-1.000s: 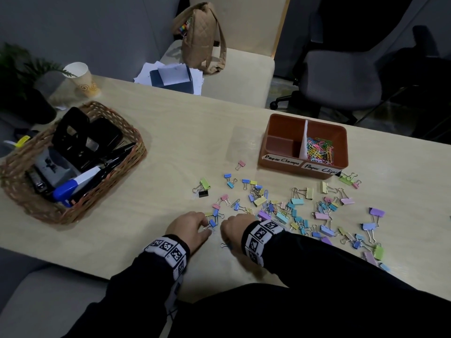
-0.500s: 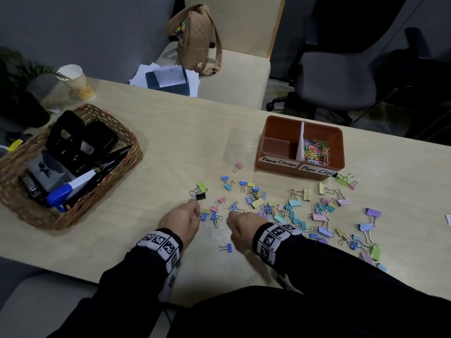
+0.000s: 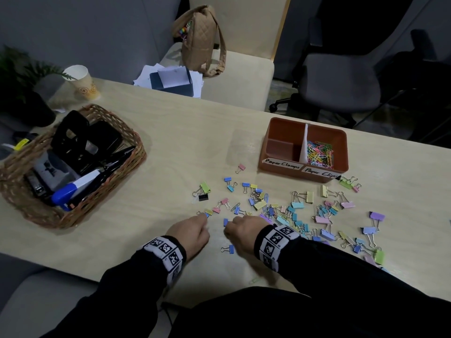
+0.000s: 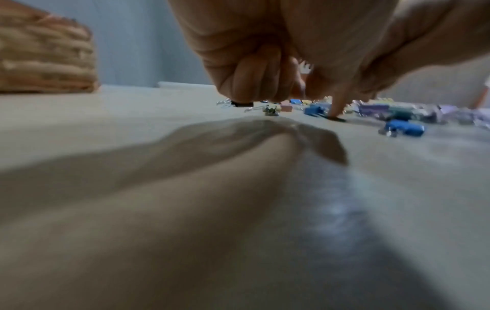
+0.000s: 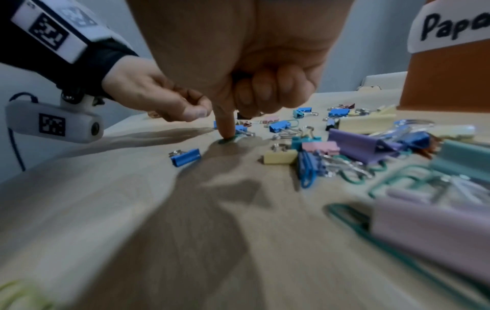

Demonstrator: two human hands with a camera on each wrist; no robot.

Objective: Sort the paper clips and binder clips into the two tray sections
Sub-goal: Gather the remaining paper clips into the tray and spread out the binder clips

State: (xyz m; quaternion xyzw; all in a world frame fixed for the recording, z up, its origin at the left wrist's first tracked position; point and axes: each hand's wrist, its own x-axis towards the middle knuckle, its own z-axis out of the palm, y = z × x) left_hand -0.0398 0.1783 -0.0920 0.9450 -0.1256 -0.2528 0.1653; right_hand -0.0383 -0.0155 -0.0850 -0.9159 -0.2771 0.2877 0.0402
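Spanning the view, a pale wood-grain table (image 3: 170,147) carries a rectangular orange plastic tray (image 3: 275,152) with a white divider; its right section holds thin coloured paper clips (image 3: 319,153), while the left section is seen bare. Pastel binder clips (image 3: 302,206) are scattered between tray and hands. These are judged light, stiff and sprung, best taken by the folded body or the wire loops; flat paper clips are judged slippery and are better slid than pinched. A green paper clip (image 5: 227,140) is pressed to the table by the extended index finger of the right hand (image 3: 240,231), the other fingers curled. The left hand (image 3: 189,231) is loosely curled; what it holds cannot be told.
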